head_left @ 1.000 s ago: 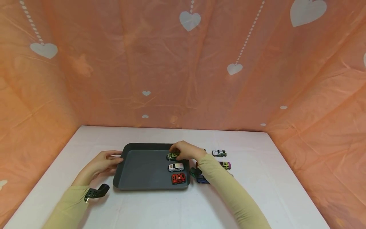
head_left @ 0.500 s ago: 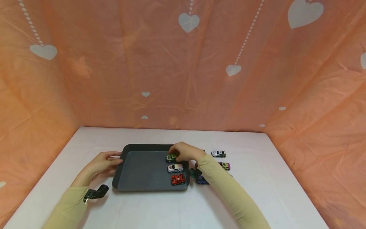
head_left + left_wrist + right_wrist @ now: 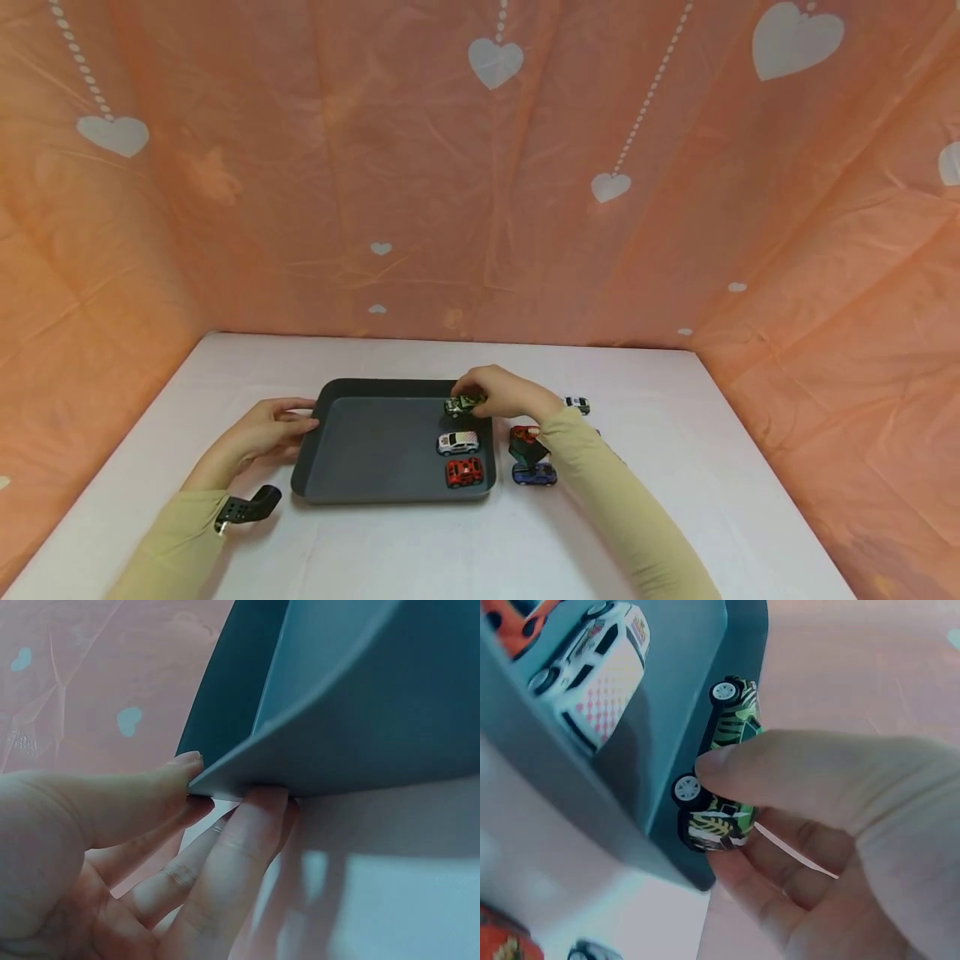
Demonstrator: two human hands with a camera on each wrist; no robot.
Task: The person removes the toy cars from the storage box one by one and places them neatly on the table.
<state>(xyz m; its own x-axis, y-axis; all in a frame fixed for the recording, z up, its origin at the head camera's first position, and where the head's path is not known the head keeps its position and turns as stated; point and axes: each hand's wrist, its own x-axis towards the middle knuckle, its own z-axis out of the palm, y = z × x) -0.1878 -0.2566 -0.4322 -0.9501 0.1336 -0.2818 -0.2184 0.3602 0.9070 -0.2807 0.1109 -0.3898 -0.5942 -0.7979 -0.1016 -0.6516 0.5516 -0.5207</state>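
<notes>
A dark grey rectangular tray (image 3: pixel 375 454) lies on the white table. My left hand (image 3: pixel 264 432) holds its left rim, thumb at the edge and fingers (image 3: pixel 236 855) underneath in the left wrist view. Over the tray's far right corner, my right hand (image 3: pixel 510 393) pinches a green patterned toy car (image 3: pixel 735 731) between thumb and fingers. The car appears slightly raised off the tray floor. In the tray, nearer the front, sit a white toy car (image 3: pixel 457 442) and a red toy car (image 3: pixel 464 472), one before the other along the right side.
Right of the tray stand a blue toy car (image 3: pixel 534 474), a red one (image 3: pixel 522 433) and a dark green one (image 3: pixel 528 452). A white toy car (image 3: pixel 577 405) is farther back, partly behind the right arm. An orange curtain (image 3: pixel 450 208) with hearts encloses the table.
My right hand has moved slightly right and away from me, taking the green toy car off its place beside the white car. My left hand stays on the tray rim.
</notes>
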